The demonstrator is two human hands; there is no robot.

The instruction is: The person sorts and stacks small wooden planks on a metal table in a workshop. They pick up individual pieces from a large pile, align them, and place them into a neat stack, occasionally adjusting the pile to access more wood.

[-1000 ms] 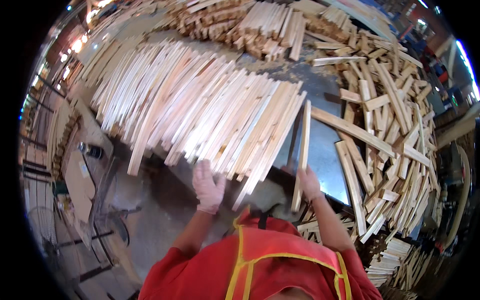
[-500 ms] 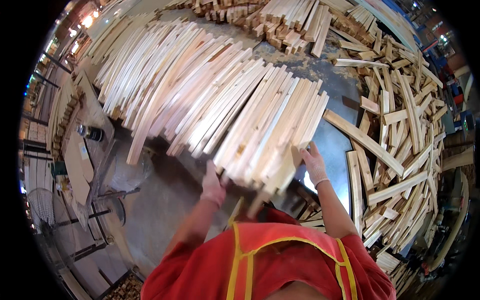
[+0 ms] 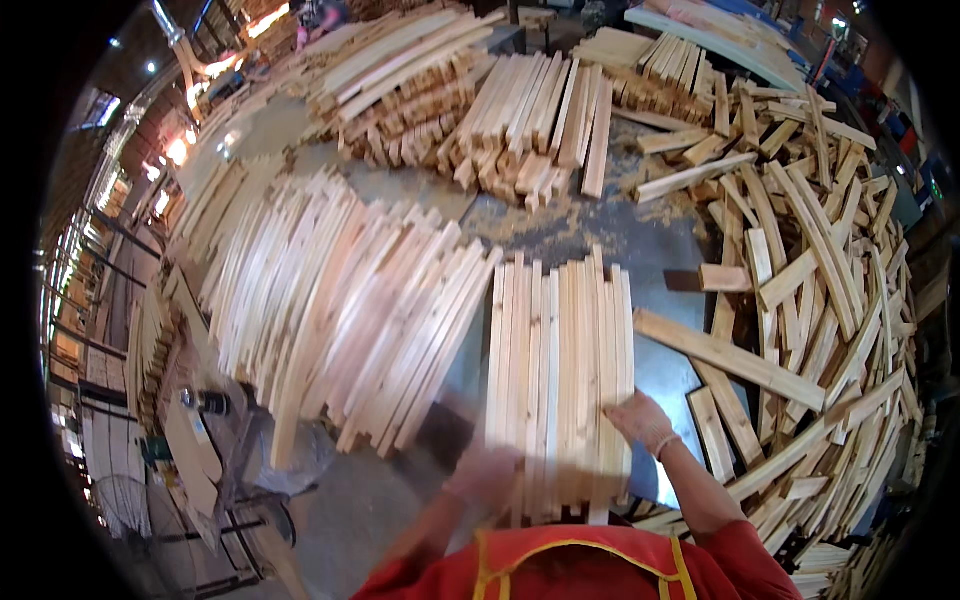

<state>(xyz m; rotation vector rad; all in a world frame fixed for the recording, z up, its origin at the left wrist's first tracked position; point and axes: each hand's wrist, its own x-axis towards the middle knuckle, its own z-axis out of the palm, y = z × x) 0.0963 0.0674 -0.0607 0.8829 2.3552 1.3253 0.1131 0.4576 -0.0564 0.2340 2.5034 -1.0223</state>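
Note:
A row of pale wooden strips (image 3: 560, 350) lies side by side on the metal table just in front of me, their long sides pointing away from me. My right hand (image 3: 642, 422), in a light glove, grips the row's right edge with its fingers against the outermost strip. At the lower left edge of the same row is my left hand (image 3: 485, 474); motion smears its fingers, so their grip does not show. The strips' near ends are blurred too. A gap separates this row from a wider spread of strips (image 3: 340, 320) on the left.
Stacked wood (image 3: 520, 120) stands at the far side of the table (image 3: 660, 280). A jumbled heap of loose wood pieces (image 3: 800, 300) fills the right, with one plank (image 3: 730, 358) jutting toward the row. At left, a dark bottle (image 3: 205, 401) rests near a clear plastic bag (image 3: 300, 455).
The row between my hands has split away from the wider spread and turned straighter toward me. My left hand has moved along its near left edge. The view has tilted up, showing more far stacks.

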